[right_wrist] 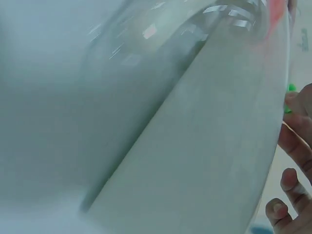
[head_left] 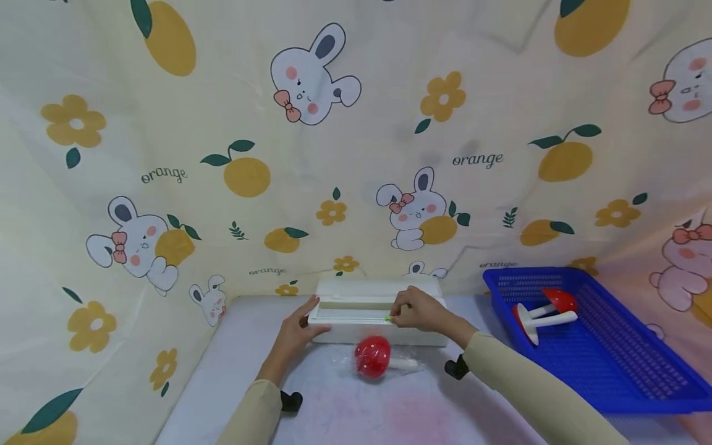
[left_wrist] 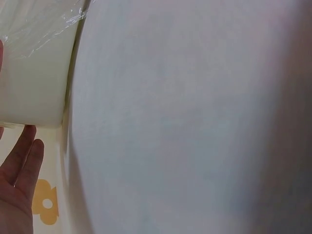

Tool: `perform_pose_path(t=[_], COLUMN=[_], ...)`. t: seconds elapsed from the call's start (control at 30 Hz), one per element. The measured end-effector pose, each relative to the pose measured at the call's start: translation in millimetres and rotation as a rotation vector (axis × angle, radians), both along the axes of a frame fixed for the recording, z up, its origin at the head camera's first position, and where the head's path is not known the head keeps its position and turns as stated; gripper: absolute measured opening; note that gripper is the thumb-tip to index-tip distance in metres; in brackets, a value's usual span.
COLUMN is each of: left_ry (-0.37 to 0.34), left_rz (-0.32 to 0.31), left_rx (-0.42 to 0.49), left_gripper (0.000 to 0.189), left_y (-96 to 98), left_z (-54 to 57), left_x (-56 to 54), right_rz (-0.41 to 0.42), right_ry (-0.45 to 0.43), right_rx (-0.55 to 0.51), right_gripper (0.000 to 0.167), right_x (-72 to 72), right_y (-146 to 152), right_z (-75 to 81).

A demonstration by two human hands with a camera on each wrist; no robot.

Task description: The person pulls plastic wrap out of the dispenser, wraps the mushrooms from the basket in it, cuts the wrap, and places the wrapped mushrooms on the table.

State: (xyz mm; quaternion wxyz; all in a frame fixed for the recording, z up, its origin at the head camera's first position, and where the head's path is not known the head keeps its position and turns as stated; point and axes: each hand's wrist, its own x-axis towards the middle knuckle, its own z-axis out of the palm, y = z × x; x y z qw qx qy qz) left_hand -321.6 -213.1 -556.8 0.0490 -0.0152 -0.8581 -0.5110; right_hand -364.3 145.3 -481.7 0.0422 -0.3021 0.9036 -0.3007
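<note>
A long white box (head_left: 345, 334) with its lid raised at the back stands near the far edge of the table. My left hand (head_left: 296, 329) holds its left end, thumb at the front and fingers at the side and back. Over the box's right part, my right hand (head_left: 421, 311) pinches a small bright green piece (right_wrist: 291, 88) at the front rim. A red toy mushroom (head_left: 372, 357) with white dots and a white stem lies in front of the box, with clear plastic film (left_wrist: 46, 29) around it that reaches up against the box front.
On the right stands a blue mesh basket (head_left: 623, 371) holding red-and-white mushrooms (head_left: 559, 301). A cream curtain (head_left: 356, 123) printed with rabbits and oranges hangs behind the table. The white tabletop (head_left: 334, 420) has a pink patch near the front.
</note>
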Motion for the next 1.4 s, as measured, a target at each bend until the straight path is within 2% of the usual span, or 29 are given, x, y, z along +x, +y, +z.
perform_pose_path(t=[0.27, 0.4, 0.5, 0.57, 0.67, 0.8, 0.9, 1.0, 1.17, 1.3, 1.4], left_ry=[-0.005, 0.015, 0.033, 0.034, 0.015, 0.006, 0.017, 0.024, -0.017, -0.035, -0.012], left_rz=[-0.006, -0.022, -0.028, -0.039, -0.046, -0.025, -0.015, -0.032, -0.046, -0.058, -0.077], left_rx=[0.008, 0.008, 0.018, 0.015, 0.006, 0.003, -0.005, -0.013, -0.051, -0.097, -0.129], left_gripper=[0.093, 0.092, 0.091, 0.092, 0.095, 0.094, 0.093, 0.094, 0.098, 0.099, 0.096], left_y=[-1.1, -1.4, -1.9, -0.8, 2.0, 3.1, 1.8, 0.2, -2.9, -3.9, -1.3], left_z=[3.6, 1.7, 0.5, -0.4, -0.6, 0.0, 0.3, 0.7, 4.0, 9.6, 12.3], left_x=[1.5, 1.6, 0.7, -0.5, -1.6, -1.0, -0.2, 1.1, 4.3, 5.7, 5.8], right_rz=[-0.038, 0.004, 0.048, 0.040, -0.005, -0.052, -0.075, -0.097, -0.116, -0.161, -0.190], right_ry=[0.060, 0.135, 0.209, 0.234, 0.226, 0.207, 0.174, 0.131, 0.090, 0.143, 0.203], right_rx=[0.060, 0.023, 0.008, 0.026, 0.058, 0.095, 0.099, 0.103, 0.100, 0.131, 0.145], right_gripper=[0.008, 0.009, 0.009, 0.009, 0.011, 0.012, 0.011, 0.010, 0.008, 0.013, 0.021], right_x=[6.3, 10.9, 12.7, 14.7, 18.8, 23.1, 23.5, 22.8, 27.5, 36.4, 42.8], right_y=[71, 98, 107, 111, 117, 121, 122, 119, 111, 104, 97], right_z=[3.9, 2.9, 2.6, 3.3, 5.3, 7.1, 7.9, 7.5, 6.3, 6.7, 4.6])
